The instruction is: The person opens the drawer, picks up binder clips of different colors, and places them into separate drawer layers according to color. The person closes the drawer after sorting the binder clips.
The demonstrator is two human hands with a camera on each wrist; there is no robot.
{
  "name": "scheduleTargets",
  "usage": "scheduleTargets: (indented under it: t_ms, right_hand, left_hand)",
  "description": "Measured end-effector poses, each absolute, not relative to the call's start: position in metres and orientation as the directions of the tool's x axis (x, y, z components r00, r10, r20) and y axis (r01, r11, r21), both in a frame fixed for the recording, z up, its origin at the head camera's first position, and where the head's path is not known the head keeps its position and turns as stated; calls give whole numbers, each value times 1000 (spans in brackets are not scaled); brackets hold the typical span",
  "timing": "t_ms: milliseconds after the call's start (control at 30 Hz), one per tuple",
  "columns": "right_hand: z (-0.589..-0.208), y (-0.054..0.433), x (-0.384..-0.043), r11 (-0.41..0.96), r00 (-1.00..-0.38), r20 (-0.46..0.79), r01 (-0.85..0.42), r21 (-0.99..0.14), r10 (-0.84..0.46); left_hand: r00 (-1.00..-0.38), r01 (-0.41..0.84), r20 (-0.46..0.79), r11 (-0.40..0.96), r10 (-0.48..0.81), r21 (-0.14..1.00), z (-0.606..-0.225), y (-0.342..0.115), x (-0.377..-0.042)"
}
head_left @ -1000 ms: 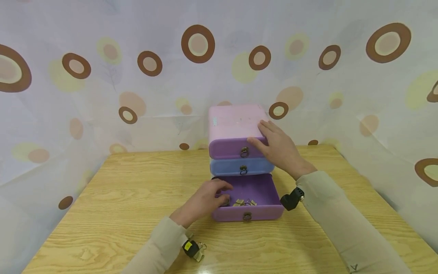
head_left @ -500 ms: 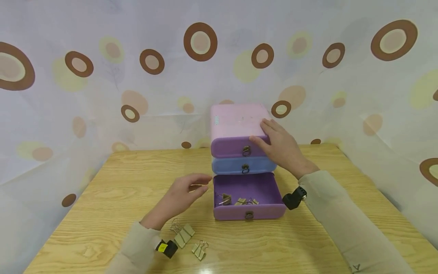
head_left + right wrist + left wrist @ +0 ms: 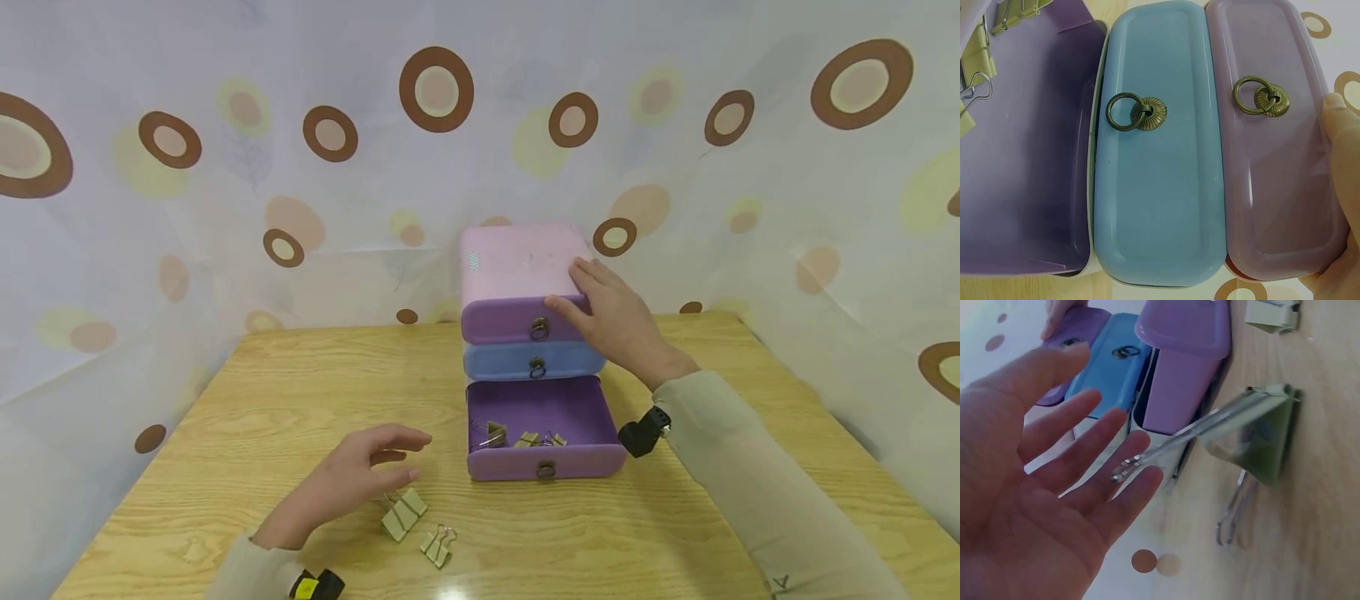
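My right hand [image 3: 618, 321] rests on the right side of the pink-topped drawer box [image 3: 517, 262], its thumb over the upper front edge. Below, the bottom purple drawer [image 3: 502, 465] stands pulled out, with several binder clips [image 3: 527, 439] along its front and left. To the left of that drawer, my left hand [image 3: 348, 479] hovers with loosely spread fingers and holds nothing. A large gold binder clip [image 3: 404, 516] lies on the table just beneath it; in the left wrist view, the clip's wire handle overlaps the fingertips. Beside it lies a smaller binder clip [image 3: 437, 547].
Above the pulled-out drawer, the blue drawer [image 3: 1160, 187] and the top purple drawer [image 3: 1285, 187] are closed, each with a brass ring pull. The wooden table [image 3: 322, 375] meets a patterned cloth backdrop [image 3: 360, 208] at the back and sides.
My left hand has withdrawn from inside the bottom drawer, moving left and toward me, over the large binder clip. A binder clip shows at the drawer's left, where the hand was. The right hand stays put.
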State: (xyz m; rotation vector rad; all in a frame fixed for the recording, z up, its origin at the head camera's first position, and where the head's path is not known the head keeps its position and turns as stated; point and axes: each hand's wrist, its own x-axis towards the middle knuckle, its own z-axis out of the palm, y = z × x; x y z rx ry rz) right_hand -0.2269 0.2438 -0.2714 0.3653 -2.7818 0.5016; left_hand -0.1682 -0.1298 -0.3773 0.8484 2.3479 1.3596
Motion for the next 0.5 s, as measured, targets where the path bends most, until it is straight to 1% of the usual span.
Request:
scheduleTargets:
  t_ms: [367, 500]
  right_hand:
    - [-271, 243, -226, 906, -929, 313, -294, -304, -196]
    - [-271, 244, -227, 907, -928, 316, -294, -301, -196]
  left_hand:
    - [-705, 346, -109, 474, 701, 810, -393, -134, -161]
    - [-702, 347, -117, 480, 703, 806, -395, -134, -161]
